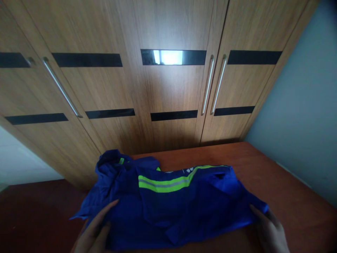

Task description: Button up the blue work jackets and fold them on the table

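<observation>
A blue work jacket [168,207] is spread, partly folded, across the lower middle of the view. It has a bright yellow-green band with a grey stripe and small white marks along its far edge. Its left part is bunched into a crumpled heap. At the near left, my left hand [96,230] grips the jacket's edge, one finger stretched over the cloth; the rest of its grip is partly blurred. My right hand [270,226] pinches the jacket's right corner between thumb and fingers.
The jacket lies on a reddish-brown surface [284,189]. Beyond it stands a wooden wardrobe [173,88] with metal handles and black strips. A pale wall [297,116] rises at the right, and dark reddish floor [34,211] shows at the lower left.
</observation>
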### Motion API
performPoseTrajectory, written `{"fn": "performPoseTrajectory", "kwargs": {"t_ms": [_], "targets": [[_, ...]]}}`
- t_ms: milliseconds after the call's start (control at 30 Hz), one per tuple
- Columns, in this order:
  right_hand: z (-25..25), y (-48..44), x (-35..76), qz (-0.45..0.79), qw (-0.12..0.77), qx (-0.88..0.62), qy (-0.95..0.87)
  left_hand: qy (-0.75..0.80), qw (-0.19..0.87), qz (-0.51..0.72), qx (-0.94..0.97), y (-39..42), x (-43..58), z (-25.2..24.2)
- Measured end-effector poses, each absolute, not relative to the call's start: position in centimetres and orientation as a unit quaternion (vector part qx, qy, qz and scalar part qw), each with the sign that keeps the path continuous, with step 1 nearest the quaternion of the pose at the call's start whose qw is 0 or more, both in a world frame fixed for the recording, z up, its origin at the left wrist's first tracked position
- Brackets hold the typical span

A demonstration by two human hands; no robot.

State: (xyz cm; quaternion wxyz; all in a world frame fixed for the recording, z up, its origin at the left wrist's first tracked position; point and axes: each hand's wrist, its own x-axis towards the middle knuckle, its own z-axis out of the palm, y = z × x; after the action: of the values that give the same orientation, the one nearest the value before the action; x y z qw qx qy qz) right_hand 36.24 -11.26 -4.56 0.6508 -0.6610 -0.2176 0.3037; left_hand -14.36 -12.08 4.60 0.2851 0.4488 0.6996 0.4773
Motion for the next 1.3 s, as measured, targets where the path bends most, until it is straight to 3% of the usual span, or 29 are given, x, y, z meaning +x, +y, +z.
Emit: {"fn": "performPoseTrajectory", "kwargs": {"t_ms": [100,167,300,433,533,633,767,967,1133,1300], "targets": [[-5.6,-12.7,37.3,0.217,0.546,-0.761,-0.274,0.724,0.223,0.418,0.502,-13.0,-15.2,3.1],[-5.8,-12.5,37.8,0.09,0.476,-0.791,-0.374,0.72,0.146,0.389,0.556,-13.0,-15.0,3.0],[-5.9,-11.1,37.1,-0.106,0.344,-0.735,-0.575,0.691,-0.045,0.318,0.647,-12.5,-12.9,4.9],[-5.5,-9.8,34.7,-0.087,0.228,-0.698,-0.674,0.632,-0.152,0.189,0.736,-11.5,-9.7,6.2],[-5.0,-9.3,33.3,-0.016,0.185,-0.7,-0.69,0.584,-0.139,0.106,0.792,-10.4,-7.5,6.2],[-4.1,-8.8,33.0,0.058,0.197,-0.722,-0.661,0.571,-0.065,0.065,0.816,-9.3,-5.9,6.6],[-1.1,-6.4,33.0,0.118,0.312,-0.703,-0.628,0.62,0.009,0.084,0.78,-6.9,-5.3,9.0],[6.1,3.1,32.2,0.112,0.436,-0.67,-0.591,0.681,-0.001,0.161,0.714,2.5,-5.7,14.0],[7.6,8.7,30.2,0.153,0.439,-0.602,-0.649,0.68,0.02,0.192,0.707,8.4,-5.1,14.5],[3.9,7.1,29.3,0.13,0.369,-0.591,-0.706,0.654,-0.012,0.193,0.731,6.1,-3.3,11.6]]}}
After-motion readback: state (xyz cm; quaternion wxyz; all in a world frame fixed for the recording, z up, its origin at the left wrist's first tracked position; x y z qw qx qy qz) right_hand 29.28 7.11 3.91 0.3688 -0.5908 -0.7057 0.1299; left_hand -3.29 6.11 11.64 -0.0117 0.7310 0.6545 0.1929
